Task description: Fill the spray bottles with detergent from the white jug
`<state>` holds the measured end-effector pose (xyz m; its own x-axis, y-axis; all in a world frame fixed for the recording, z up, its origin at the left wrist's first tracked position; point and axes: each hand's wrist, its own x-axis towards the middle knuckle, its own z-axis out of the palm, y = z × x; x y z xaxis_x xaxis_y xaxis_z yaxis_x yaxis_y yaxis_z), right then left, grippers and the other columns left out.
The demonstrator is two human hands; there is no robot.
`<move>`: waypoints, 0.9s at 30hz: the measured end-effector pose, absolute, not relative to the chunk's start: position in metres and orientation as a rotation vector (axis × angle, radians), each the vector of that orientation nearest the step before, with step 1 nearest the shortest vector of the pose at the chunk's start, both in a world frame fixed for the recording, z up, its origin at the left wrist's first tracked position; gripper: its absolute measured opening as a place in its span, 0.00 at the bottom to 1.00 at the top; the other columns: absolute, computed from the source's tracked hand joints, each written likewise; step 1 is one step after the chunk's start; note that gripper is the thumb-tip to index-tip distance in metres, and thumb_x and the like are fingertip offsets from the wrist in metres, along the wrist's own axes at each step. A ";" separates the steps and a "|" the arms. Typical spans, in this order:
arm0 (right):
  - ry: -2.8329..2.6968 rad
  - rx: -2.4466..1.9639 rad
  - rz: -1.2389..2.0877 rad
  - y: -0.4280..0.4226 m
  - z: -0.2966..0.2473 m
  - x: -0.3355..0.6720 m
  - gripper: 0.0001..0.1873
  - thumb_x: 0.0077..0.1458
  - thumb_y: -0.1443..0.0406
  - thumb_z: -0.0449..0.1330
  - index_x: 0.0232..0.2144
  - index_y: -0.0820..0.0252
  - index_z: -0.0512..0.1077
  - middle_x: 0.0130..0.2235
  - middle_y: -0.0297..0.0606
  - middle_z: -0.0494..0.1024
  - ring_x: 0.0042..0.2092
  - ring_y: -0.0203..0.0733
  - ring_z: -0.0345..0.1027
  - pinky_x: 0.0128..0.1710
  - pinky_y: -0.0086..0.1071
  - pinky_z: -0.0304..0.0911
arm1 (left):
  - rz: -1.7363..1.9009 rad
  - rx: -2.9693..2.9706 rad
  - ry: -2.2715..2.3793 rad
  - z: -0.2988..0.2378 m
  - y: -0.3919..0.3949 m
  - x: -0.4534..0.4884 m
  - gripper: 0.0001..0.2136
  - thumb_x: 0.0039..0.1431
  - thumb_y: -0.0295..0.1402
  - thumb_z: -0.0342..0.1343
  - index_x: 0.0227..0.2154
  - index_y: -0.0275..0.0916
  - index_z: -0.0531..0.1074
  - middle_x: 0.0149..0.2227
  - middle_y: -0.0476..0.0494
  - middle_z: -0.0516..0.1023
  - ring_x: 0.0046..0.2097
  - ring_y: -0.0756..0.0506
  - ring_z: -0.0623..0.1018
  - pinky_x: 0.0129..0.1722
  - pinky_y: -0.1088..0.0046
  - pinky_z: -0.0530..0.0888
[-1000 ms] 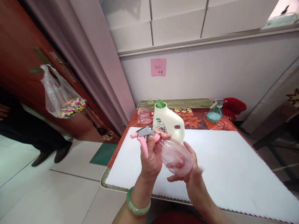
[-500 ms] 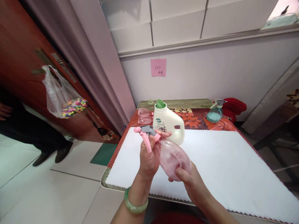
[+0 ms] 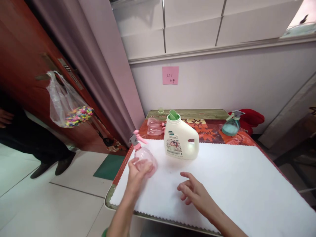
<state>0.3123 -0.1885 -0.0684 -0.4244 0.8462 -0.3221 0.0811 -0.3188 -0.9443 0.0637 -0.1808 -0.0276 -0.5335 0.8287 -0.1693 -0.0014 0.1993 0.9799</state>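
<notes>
My left hand (image 3: 139, 171) is closed around the lower body of a clear pink spray bottle (image 3: 147, 157), which has a grey and pink trigger head. The bottle leans a little to the left over the left part of the white mat (image 3: 222, 184). My right hand (image 3: 194, 190) holds nothing, its fingers loosely curled and apart above the mat. Beyond both hands stands a cream detergent jug (image 3: 180, 140) with a handle on its right and a green spout (image 3: 173, 115) in its uncapped neck.
A second pink bottle (image 3: 155, 126) lies behind the jug. At the back right stands a spray bottle with teal liquid (image 3: 231, 126), beside a red object (image 3: 251, 119). A bag of colourful pieces (image 3: 74, 112) hangs on the door handle. A person's legs (image 3: 37, 141) show at left.
My right hand has let go of the spray bottle and moved away from it. My left hand now grips the bottle's body instead of its neck and has carried it left, trigger head upward.
</notes>
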 end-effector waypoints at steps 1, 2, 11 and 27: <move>-1.347 -1.267 1.784 -0.188 -0.076 0.319 0.40 0.54 0.41 0.60 0.58 0.60 0.61 0.39 0.41 0.77 0.34 0.42 0.74 0.29 0.33 0.67 | 1.291 0.941 1.974 -0.028 -0.173 0.042 0.36 0.39 0.44 0.71 0.50 0.44 0.58 0.50 0.37 0.73 0.51 0.34 0.77 0.49 0.53 0.73; -1.319 -1.311 1.775 -0.188 -0.082 0.325 0.39 0.54 0.41 0.59 0.57 0.60 0.61 0.39 0.42 0.77 0.34 0.43 0.74 0.30 0.34 0.68 | 1.082 1.096 2.200 -0.029 -0.165 0.022 0.37 0.36 0.42 0.72 0.49 0.43 0.59 0.49 0.36 0.73 0.52 0.31 0.76 0.50 0.50 0.72; -1.171 -1.425 1.783 -0.187 -0.116 0.359 0.37 0.52 0.39 0.60 0.50 0.61 0.69 0.42 0.45 0.79 0.36 0.43 0.73 0.35 0.36 0.70 | 0.512 1.937 2.230 -0.047 -0.092 -0.021 0.35 0.42 0.31 0.66 0.57 0.41 0.66 0.54 0.37 0.63 0.58 0.34 0.68 0.57 0.58 0.68; -1.148 -1.446 1.674 -0.188 -0.116 0.342 0.32 0.51 0.40 0.61 0.45 0.60 0.73 0.33 0.39 0.77 0.26 0.38 0.67 0.24 0.31 0.61 | 0.559 2.111 1.813 -0.046 0.011 -0.058 0.42 0.33 0.31 0.69 0.58 0.43 0.67 0.53 0.39 0.71 0.58 0.32 0.69 0.59 0.54 0.65</move>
